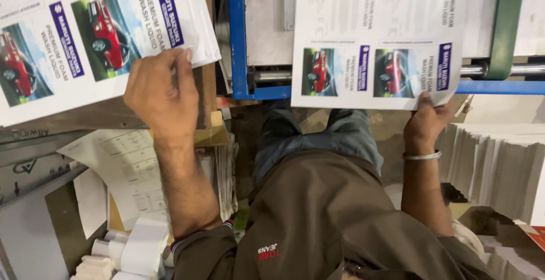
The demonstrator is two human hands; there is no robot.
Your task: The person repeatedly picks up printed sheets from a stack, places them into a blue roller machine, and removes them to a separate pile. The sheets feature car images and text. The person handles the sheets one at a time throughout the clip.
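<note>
My left hand (160,93) rests on the near corner of a stack of printed label sheets (85,36), thumb on the top sheet's edge; each sheet shows red car pictures and blue strips. My right hand (426,122), with a silver bangle at the wrist, pinches the bottom edge of a single printed sheet (374,36) of the same kind, held over a blue-framed machine bed (238,41). My brown shirt and blue trousers fill the lower middle of the view.
A tall pile of cut white sheets (494,166) stands at the right. White label rolls (136,251) and loose papers (122,172) lie at the lower left. A green bar (505,24) and a steel roller (528,70) cross the machine at upper right.
</note>
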